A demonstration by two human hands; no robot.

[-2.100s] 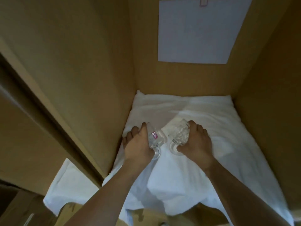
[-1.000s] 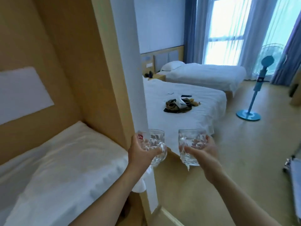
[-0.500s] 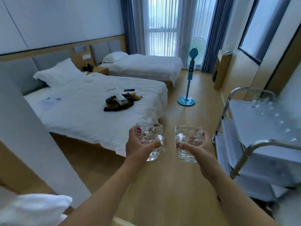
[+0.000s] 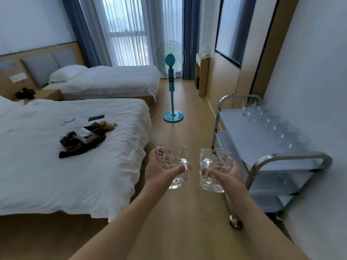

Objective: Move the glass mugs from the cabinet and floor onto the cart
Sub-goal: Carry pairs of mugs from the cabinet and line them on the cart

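- Left hand (image 4: 161, 171) gripping the left mug (image 4: 173, 164), fingers curled round its far side, thumb hooked over the handle
- Left mug held upright in the air above the floor (image 4: 180, 231), just right of the near bed (image 4: 71, 156); small red sticker near its rim
- Right hand (image 4: 225, 172) gripping the right mug (image 4: 213, 170), fingers wrapped round the glass body (seen through it), thumb lying across at the handle
- Right mug also upright and airborne, handle turned toward the left mug, the two near each other but apart
- Both mugs held just left of the cart (image 4: 266, 147), not yet on it
- Cart against the right wall: grey shelves in tiers, steel tube frame, a caster visible near the right forearm
- Row of glasses (image 4: 270, 124) already standing along the far side of the top shelf (blurred, count cannot be told)
- Dark clothing (image 4: 82, 143) with a small box on top lying on the near bed, a phone (image 4: 96, 118) beyond it
- Far bed (image 4: 112, 79) with a white pillow beside the window curtains
- Blue standing fan (image 4: 171, 85) on the floor between the far bed and a wooden desk (image 4: 201, 76)
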